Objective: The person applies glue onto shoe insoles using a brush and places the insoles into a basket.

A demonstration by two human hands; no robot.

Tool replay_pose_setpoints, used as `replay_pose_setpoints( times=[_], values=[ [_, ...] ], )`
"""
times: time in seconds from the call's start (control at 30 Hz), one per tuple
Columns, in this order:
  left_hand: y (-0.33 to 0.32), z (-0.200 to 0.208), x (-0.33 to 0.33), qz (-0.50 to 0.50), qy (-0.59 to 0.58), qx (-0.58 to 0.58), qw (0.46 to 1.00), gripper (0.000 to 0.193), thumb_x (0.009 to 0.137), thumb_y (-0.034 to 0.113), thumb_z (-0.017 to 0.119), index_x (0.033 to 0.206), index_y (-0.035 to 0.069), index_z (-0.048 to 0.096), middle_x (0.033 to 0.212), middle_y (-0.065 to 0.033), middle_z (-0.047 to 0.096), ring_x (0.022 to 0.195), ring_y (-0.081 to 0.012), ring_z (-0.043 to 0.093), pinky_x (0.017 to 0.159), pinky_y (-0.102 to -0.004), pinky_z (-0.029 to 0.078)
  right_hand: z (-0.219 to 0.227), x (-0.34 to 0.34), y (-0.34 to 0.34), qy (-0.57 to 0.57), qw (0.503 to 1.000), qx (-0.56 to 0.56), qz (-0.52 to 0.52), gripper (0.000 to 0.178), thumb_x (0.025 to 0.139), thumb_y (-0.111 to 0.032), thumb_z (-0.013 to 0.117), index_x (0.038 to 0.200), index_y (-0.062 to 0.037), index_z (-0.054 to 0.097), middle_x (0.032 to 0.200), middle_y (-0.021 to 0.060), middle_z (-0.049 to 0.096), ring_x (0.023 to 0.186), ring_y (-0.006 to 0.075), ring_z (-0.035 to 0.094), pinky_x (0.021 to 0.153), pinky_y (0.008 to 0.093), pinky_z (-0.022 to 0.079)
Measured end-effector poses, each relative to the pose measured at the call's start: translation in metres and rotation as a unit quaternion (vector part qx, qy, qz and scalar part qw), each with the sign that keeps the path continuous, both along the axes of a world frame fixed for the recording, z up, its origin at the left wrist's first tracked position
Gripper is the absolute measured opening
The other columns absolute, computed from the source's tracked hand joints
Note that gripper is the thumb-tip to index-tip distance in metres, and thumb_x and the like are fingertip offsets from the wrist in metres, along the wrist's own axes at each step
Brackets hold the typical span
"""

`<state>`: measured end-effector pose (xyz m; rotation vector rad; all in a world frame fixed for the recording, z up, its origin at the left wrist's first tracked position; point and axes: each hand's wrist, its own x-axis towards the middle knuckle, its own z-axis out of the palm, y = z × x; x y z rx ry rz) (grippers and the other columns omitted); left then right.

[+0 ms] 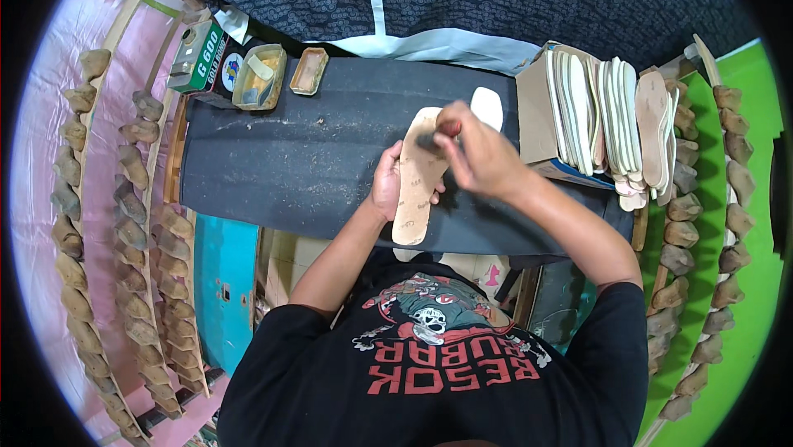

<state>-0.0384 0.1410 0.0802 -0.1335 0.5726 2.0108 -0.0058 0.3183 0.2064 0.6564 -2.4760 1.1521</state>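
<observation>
A tan insole (415,191), with small dark marks on its face, is held above the near part of the dark-topped table. My left hand (386,181) grips it, thumb along its left edge and fingertips showing at the right edge. Closed round a small tool with a red handle (450,127), my right hand (479,154) is over the insole's upper half. The tool's dark end is blurred, and I cannot tell whether it is a brush. Just beyond my right hand, a white insole (487,106) lies partly covered on the table.
The dark table (273,158) bears scraps. A cardboard box (535,112) with stacked insoles (574,112) stands at right. A metal can (202,63), a yellowish tub (260,75) and a small tray (310,71) stand far left. Racks of shoe lasts (132,199) line both sides.
</observation>
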Motion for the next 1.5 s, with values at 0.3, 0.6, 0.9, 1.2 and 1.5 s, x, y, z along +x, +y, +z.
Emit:
replay_pose_setpoints(
  times=[0.3,0.6,0.9,1.2,1.5],
  values=[
    [-0.004,0.006,-0.031,0.024,-0.022,0.046,0.998,0.061,0.103,0.054,0.029,0.136,0.01,0.056,0.121,-0.0098,0.067,0.101,-0.0255,0.068,0.085,-0.0412,0.058,-0.003,0.004,-0.039,0.037,0.998,0.024,0.043,0.026,0.083,0.004,0.063,0.105,0.0015,0.049,0.093,0.0201,0.055,0.081,0.0382,0.062,0.068,0.0422,0.051],
    [-0.029,-0.016,-0.049,0.015,0.098,0.089,0.991,0.062,0.102,0.055,0.026,0.13,0.009,0.058,0.116,-0.0124,0.067,0.088,-0.0292,0.07,0.074,-0.0411,0.059,-0.001,-0.069,-0.034,0.031,0.997,0.003,-0.065,0.023,0.089,0.002,0.06,0.109,0.0,0.047,0.091,0.0186,0.057,0.081,0.0396,0.063,0.068,0.044,0.05],
    [-0.049,-0.003,-0.054,0.033,0.031,0.063,0.997,0.069,0.101,0.062,0.027,0.135,0.009,0.055,0.12,-0.0108,0.067,0.1,-0.0257,0.068,0.086,-0.0431,0.057,-0.02,-0.02,-0.074,-0.057,0.998,-0.02,0.002,0.026,0.089,0.002,0.061,0.11,-0.0008,0.046,0.091,0.0172,0.056,0.077,0.0327,0.06,0.07,0.0394,0.05],
    [-0.051,-0.015,-0.043,-0.045,0.067,0.077,0.994,0.074,0.1,0.067,0.027,0.129,0.007,0.058,0.098,-0.0131,0.068,0.081,-0.0242,0.068,0.069,-0.0377,0.057,0.017,-0.075,-0.023,-0.151,0.98,-0.069,-0.112,0.018,0.096,-0.006,0.055,0.109,0.0005,0.045,0.083,0.0195,0.059,0.075,0.035,0.061,0.07,0.0406,0.048],
    [-0.058,-0.004,-0.044,-0.031,0.011,0.071,0.997,0.073,0.1,0.066,0.027,0.132,0.008,0.056,0.104,-0.0133,0.067,0.08,-0.0261,0.069,0.069,-0.0379,0.058,0.001,-0.01,-0.052,-0.082,0.997,0.002,0.006,0.025,0.093,0.002,0.057,0.114,0.0004,0.044,0.1,0.0155,0.057,0.082,0.0254,0.06,0.078,0.034,0.05]
  ],
)
